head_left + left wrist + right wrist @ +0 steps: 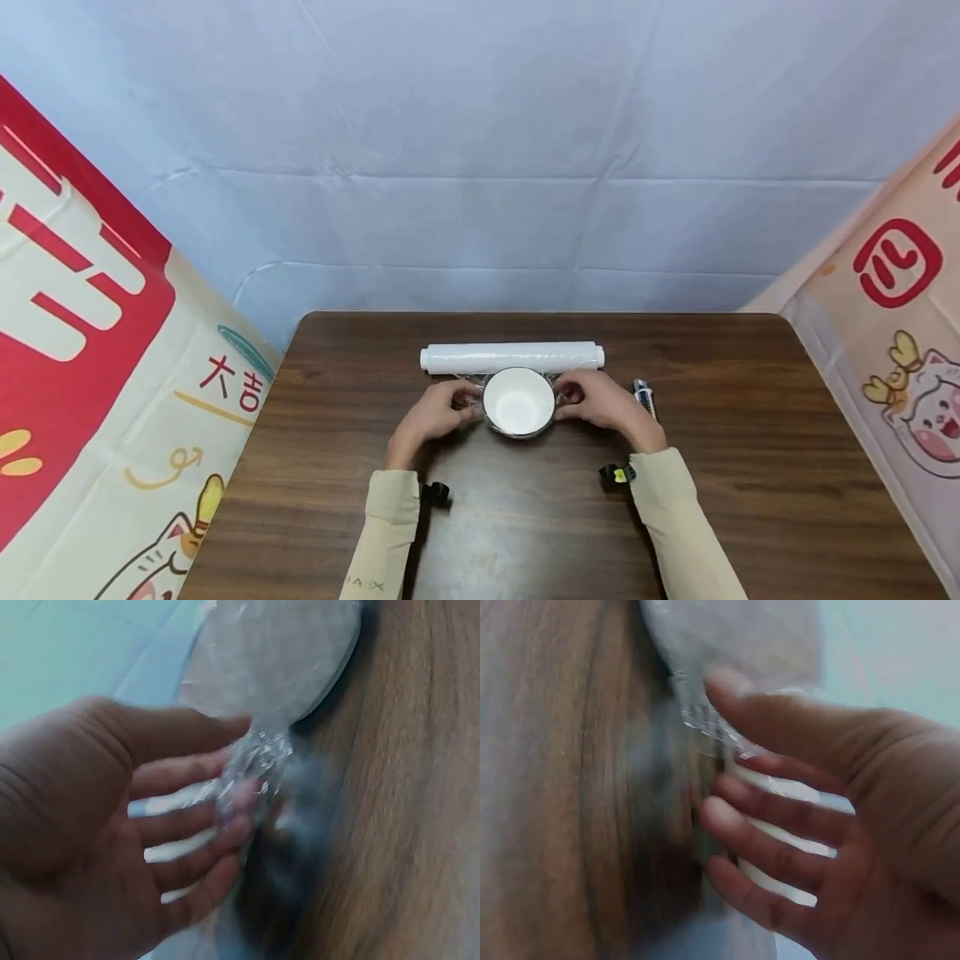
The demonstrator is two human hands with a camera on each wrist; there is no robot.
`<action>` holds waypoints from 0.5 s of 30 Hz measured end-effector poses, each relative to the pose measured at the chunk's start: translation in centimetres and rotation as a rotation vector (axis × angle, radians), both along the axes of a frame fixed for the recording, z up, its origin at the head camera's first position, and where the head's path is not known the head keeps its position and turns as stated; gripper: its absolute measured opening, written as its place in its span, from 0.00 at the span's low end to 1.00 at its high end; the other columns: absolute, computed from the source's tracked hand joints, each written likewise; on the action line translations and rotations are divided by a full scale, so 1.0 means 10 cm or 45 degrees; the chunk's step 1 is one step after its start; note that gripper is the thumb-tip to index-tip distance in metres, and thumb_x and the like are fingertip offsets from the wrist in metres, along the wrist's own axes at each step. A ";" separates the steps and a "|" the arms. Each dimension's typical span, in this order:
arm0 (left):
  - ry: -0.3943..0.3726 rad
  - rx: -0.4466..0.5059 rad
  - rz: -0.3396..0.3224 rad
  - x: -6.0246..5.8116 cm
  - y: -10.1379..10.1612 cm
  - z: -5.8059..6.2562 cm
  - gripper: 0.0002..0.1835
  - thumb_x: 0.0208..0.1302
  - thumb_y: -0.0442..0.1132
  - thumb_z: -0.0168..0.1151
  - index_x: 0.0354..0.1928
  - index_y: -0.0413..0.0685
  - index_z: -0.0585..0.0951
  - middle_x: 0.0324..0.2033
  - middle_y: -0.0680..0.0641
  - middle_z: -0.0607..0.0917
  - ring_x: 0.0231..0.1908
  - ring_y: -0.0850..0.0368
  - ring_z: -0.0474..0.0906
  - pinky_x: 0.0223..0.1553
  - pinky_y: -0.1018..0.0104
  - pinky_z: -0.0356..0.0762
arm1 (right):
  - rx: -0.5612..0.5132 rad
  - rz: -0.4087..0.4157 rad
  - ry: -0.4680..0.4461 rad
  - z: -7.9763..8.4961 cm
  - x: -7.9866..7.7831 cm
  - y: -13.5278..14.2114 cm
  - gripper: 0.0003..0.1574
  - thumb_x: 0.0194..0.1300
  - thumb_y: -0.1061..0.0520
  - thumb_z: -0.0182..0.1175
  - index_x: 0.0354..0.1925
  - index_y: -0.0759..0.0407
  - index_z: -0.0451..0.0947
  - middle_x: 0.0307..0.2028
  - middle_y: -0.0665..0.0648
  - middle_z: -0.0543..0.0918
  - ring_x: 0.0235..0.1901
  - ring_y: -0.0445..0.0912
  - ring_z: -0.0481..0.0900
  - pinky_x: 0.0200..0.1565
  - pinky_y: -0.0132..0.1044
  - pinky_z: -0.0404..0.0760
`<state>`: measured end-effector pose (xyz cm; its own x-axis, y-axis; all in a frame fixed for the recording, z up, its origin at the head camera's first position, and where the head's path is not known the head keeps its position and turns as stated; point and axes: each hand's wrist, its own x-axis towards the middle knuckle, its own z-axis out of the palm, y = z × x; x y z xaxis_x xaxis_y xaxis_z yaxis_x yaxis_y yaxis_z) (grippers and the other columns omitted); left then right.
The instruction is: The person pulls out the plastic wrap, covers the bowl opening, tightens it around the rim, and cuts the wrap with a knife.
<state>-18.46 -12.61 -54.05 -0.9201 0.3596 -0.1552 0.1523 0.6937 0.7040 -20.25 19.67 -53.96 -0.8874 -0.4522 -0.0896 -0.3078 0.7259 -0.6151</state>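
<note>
A white bowl (pixel 519 402) with a dark rim sits near the middle of the table, between the two hands. Clear cling film (pixel 259 754) covers it and bunches out at its sides. At the bowl's left, my left hand (pixel 441 410) pinches the gathered film between thumb and bent fingers. On the opposite side my right hand (pixel 596 402) grips film (pixel 712 731), its thumb against the bowl's side and its other fingers curved below. Just behind the bowl lies a white roll of cling film (pixel 510 357).
A utility knife (pixel 643 396) lies on the wooden table (pixel 750 467), right of my right hand and partly hidden by the wrist. A pale cloth (pixel 480 208) hangs behind the table, with printed cloths (pixel 195 333) at both sides.
</note>
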 end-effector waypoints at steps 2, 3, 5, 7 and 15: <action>0.054 0.013 0.211 0.10 -0.02 0.03 0.18 0.72 0.41 0.67 0.59 0.45 0.85 0.50 0.44 0.89 0.52 0.48 0.85 0.57 0.50 0.83 | -0.042 -0.158 0.087 -0.01 0.12 0.04 0.20 0.66 0.55 0.74 0.53 0.63 0.83 0.44 0.60 0.88 0.40 0.48 0.84 0.45 0.44 0.83; 0.089 0.018 0.334 0.16 -0.02 0.04 0.16 0.72 0.41 0.66 0.58 0.44 0.85 0.48 0.44 0.90 0.50 0.49 0.86 0.56 0.50 0.83 | -0.073 -0.261 0.119 -0.03 0.19 0.03 0.20 0.68 0.56 0.71 0.54 0.65 0.83 0.45 0.62 0.88 0.41 0.50 0.85 0.46 0.45 0.84; 0.135 0.049 0.601 0.31 0.02 0.07 0.14 0.73 0.41 0.64 0.54 0.43 0.86 0.43 0.45 0.91 0.44 0.51 0.86 0.51 0.51 0.84 | -0.159 -0.476 0.158 -0.05 0.34 -0.01 0.18 0.72 0.59 0.67 0.56 0.68 0.81 0.47 0.65 0.87 0.42 0.53 0.86 0.47 0.44 0.85; 0.108 0.169 0.810 0.47 0.11 0.08 0.12 0.75 0.41 0.61 0.50 0.42 0.88 0.36 0.45 0.91 0.37 0.53 0.87 0.46 0.55 0.85 | -0.263 -0.676 0.168 -0.06 0.50 -0.10 0.15 0.74 0.61 0.63 0.55 0.68 0.81 0.46 0.66 0.87 0.42 0.53 0.86 0.45 0.38 0.84; -0.146 0.815 0.962 0.78 0.50 -0.10 0.18 0.77 0.31 0.52 0.57 0.22 0.80 0.43 0.29 0.90 0.38 0.49 0.90 0.43 0.63 0.90 | -0.479 -0.942 0.008 -0.09 0.83 -0.47 0.13 0.75 0.60 0.60 0.51 0.63 0.86 0.43 0.63 0.91 0.40 0.46 0.87 0.40 0.24 0.77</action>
<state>-10.65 -7.63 -55.09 -0.9334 -0.2674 -0.2392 -0.2652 0.0652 0.9620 -11.99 14.99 -54.81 -0.9674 0.2495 -0.0427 0.1638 0.4883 -0.8572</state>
